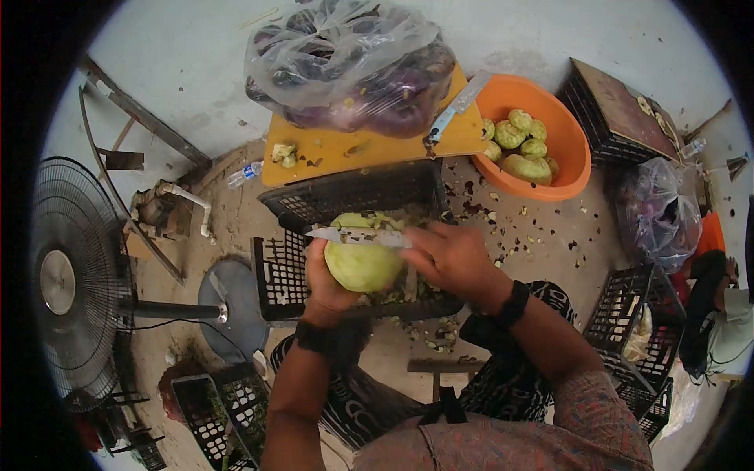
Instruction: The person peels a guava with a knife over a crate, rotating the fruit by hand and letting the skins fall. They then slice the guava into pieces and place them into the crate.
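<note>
My left hand [326, 281] is closed around the lower left side of a large round pale-green peeled eggplant [363, 268]. In my right hand [454, 257] is a kitchen knife [345, 235]; its blade lies across the upper part of the eggplant, tip pointing left, with dark bits of peel stuck on it. The knife's handle is mostly hidden by my fingers. Below both hands stands a black plastic crate [353, 192] with peelings inside.
A clear bag of purple eggplants [353, 78] and a second knife [459, 110] lie on a yellow board [369, 149]. An orange basin [577, 149] holds several peeled eggplants. A fan [67, 282] stands left; crates [640, 314] stand right. Peel scraps litter the floor.
</note>
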`<action>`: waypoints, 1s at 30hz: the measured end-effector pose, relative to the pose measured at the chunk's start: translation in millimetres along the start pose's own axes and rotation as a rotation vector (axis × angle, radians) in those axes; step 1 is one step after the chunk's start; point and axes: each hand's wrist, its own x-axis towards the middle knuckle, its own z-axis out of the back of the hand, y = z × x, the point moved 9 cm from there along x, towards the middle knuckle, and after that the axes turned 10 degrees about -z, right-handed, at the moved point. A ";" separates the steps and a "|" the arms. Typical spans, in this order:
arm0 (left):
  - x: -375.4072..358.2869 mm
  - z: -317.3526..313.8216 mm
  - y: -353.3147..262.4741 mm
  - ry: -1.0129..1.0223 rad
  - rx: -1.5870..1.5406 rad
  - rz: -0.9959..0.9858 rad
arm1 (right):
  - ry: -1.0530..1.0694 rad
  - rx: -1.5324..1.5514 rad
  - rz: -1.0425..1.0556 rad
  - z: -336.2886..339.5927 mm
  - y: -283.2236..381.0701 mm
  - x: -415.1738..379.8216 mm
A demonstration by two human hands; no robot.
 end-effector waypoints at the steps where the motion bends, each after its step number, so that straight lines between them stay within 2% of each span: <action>1: 0.1 -0.2 0.2 0.001 0.001 0.000 | -0.001 0.000 0.000 -0.3 -0.6 0.0; 4: -3.7 -3.1 -4.1 -0.086 -0.149 -0.011 | -0.006 0.038 -0.006 0.5 -2.0 -1.0; 6: -6.9 -24.8 -13.9 0.084 -0.098 -0.048 | 0.044 0.045 -0.014 -1.7 -4.5 -5.9; 10: -4.6 -19.4 -16.7 0.036 -0.072 -0.041 | 0.074 0.059 -0.011 2.4 -2.5 -8.0; 15: -6.5 -27.4 -13.2 0.120 -0.094 -0.012 | 0.029 0.050 0.013 4.7 0.2 -7.3; 22: -5.3 -15.2 -9.5 0.028 -0.065 -0.031 | -0.020 0.028 0.002 -1.7 1.1 -5.0; 24: -5.5 -25.9 -14.3 0.189 0.009 -0.094 | -0.031 -0.032 -0.034 -3.3 0.1 -3.8; 25: -8.7 -29.1 -11.9 0.190 0.010 -0.093 | -0.031 -0.033 -0.036 -4.4 -1.9 -1.1; 27: -15.2 -20.3 1.8 -0.014 0.047 -0.016 | -0.044 0.027 -0.119 -5.2 -15.7 6.6; 30: -12.2 -26.6 -0.4 0.060 0.049 -0.085 | -0.043 0.056 -0.123 -2.4 -17.6 5.2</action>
